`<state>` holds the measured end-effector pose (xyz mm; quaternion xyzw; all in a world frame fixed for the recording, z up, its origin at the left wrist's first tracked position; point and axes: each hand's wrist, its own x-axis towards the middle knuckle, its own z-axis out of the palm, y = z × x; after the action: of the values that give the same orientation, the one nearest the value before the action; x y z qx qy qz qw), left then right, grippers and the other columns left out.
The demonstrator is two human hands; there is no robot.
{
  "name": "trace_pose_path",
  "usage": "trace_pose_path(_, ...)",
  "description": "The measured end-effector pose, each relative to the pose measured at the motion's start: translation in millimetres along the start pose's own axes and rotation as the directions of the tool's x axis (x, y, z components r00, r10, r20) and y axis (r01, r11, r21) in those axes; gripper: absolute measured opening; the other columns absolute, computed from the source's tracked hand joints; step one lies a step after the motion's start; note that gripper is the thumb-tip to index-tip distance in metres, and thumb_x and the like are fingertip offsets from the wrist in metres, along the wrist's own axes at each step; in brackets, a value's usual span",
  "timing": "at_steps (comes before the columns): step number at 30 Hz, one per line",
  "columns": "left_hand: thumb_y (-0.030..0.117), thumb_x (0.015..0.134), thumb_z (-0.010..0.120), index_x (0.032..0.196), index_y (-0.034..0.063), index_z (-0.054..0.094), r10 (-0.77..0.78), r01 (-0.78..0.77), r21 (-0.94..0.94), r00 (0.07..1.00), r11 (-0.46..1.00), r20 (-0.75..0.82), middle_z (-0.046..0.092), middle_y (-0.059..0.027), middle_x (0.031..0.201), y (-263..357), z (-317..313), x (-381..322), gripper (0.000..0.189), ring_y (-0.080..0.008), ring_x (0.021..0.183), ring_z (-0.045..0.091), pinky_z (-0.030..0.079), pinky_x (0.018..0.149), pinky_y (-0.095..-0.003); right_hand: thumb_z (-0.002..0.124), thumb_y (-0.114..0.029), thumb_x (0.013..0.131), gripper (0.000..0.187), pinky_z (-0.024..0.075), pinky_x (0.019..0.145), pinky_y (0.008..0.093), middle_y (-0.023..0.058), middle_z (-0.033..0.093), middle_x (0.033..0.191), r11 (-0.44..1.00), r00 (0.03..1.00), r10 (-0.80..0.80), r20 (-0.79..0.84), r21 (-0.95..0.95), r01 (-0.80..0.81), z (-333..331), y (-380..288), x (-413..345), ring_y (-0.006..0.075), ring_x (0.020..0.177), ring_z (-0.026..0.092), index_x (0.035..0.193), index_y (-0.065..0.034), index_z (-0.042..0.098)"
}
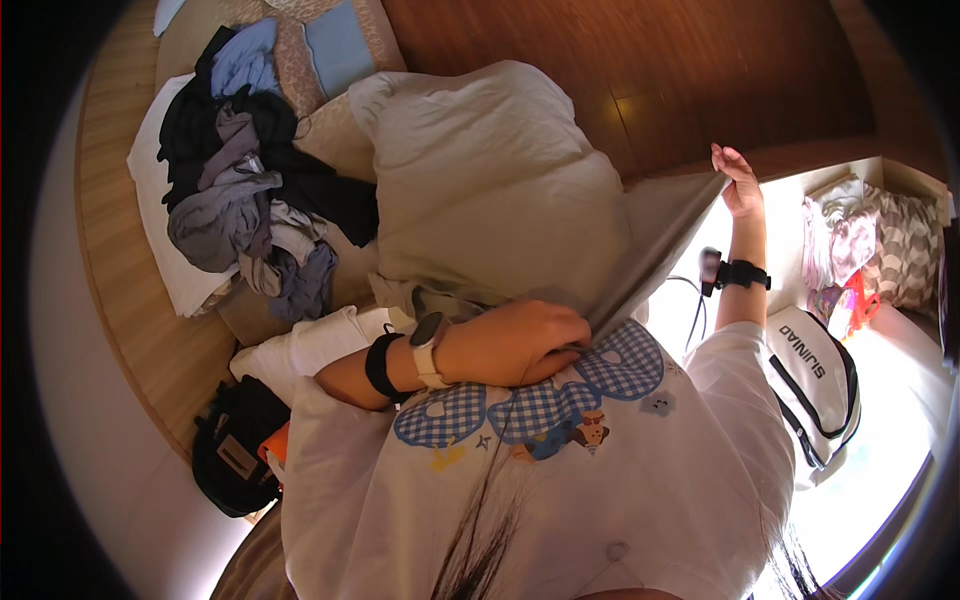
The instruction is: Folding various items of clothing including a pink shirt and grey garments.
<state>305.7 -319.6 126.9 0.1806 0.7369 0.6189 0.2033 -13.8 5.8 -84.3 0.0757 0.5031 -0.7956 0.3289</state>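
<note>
A thin dark grey-brown cloth (652,247) is stretched taut between my two hands. My left hand (529,341), with a watch and a black band at the wrist, grips its lower edge close to my chest. Raised and stretched out to the right, my right hand (739,180) pinches the far corner of the cloth; a black strap with a small device is on that wrist. Just beyond the cloth lies a large cream pillow or folded quilt (487,172). What the cloth looks like on its far side is hidden.
A heap of dark and grey clothes (240,172) lies on the left, near a rolled white towel (300,356). A black backpack (236,450) is at lower left. At right are a white bag (814,382) and folded clothes (840,232). Wooden floor (637,75) shows beyond.
</note>
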Motion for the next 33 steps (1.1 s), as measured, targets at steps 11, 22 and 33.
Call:
trace_pose_path(11,0.002,0.082,0.046,0.127,0.0017,0.043,0.111,-0.065,-0.191,0.965,0.98,0.238,0.044,-0.018,0.124,-10.8,15.4,3.8,0.045,-0.0317,0.107,0.05,0.041,0.089,-0.0362,0.052,0.007,0.076,0.022,0.0474,0.083,0.0292,0.0093,0.064,0.093,0.948,0.779,-0.193,0.597,-0.091,0.305,323.5,77.2,43.8,0.0181,0.091,0.059,0.094,-0.0015,0.06)
trace_pose_path(22,0.015,0.088,0.053,0.12,0.0004,0.049,-0.031,0.037,-0.564,0.999,0.825,0.02,0.051,-0.0136,0.124,-34.3,-42.2,-92.4,0.035,-0.0235,0.107,0.054,0.044,0.09,-0.0332,0.064,-0.04,0.073,0.043,0.0486,0.078,0.0423,0.0198,0.061,0.094,-0.16,0.808,0.357,0.469,-0.821,0.548,387.8,125.0,-65.8,0.0345,0.092,0.059,0.091,-0.0015,0.061)
trace_pose_path(33,0.032,0.081,0.061,0.108,-0.0001,0.054,-0.89,0.392,-0.842,0.408,0.371,-0.201,0.06,-0.0142,0.108,-274.3,-8.5,-247.8,0.043,-0.025,0.098,0.059,0.049,0.085,-0.0416,0.051,-0.025,0.077,0.027,0.0441,0.07,0.0455,0.0211,0.06,0.081,-0.104,0.729,0.504,0.464,-0.805,0.584,333.6,121.0,-66.1,0.0385,0.08,0.056,0.079,0.001,0.058)
